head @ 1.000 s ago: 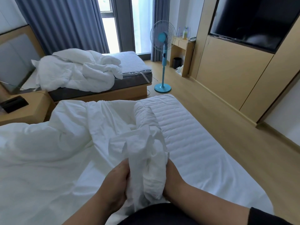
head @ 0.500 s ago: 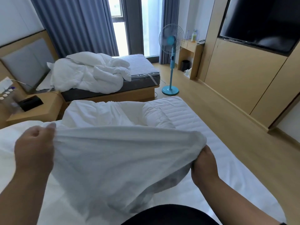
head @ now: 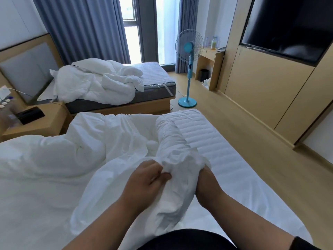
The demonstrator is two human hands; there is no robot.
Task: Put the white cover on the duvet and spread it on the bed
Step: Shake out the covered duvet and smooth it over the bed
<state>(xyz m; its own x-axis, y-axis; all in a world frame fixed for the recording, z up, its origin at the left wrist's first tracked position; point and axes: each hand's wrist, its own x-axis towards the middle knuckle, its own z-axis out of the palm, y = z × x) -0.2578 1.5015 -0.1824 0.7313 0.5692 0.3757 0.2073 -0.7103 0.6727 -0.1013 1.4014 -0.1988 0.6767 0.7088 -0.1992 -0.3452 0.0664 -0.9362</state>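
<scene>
The left hand (head: pixel 149 179) has its fingers curled and pinches a gathered edge of the white cover (head: pixel 115 188) at the front of the near bed (head: pixel 234 170); the right hand (head: pixel 205 184) is pushed into the bunched cloth just beside it, and its fingers are hidden inside the folds, so I cannot tell how they lie, though the cloth is gathered around the hand; between the two hands the cover hangs in a crumpled sleeve; the duvet (head: pixel 173 134), quilted and rolled into a long shape, lies on the near bed and runs away from the hands, its near end going into the gathered cover; the rest of the cover is spread in loose folds over the left part of the bed; the striped mattress pad of the bed is bare on the right side; on the far bed (head: pixel 155 94) lies a second white duvet (head: pixel 93 85) in a heap; a turquoise standing fan (head: pixel 188 69) is on the wooden floor near the foot of the far bed; a small black bin (head: pixel 204 75) stands under the wooden desk (head: pixel 210 56), what is in it cannot be seen; a black tissue box (head: pixel 29 115) lies on the nightstand (head: pixel 41 127) between the beds; a dark television (head: pixel 288 27) is on the right wall.
</scene>
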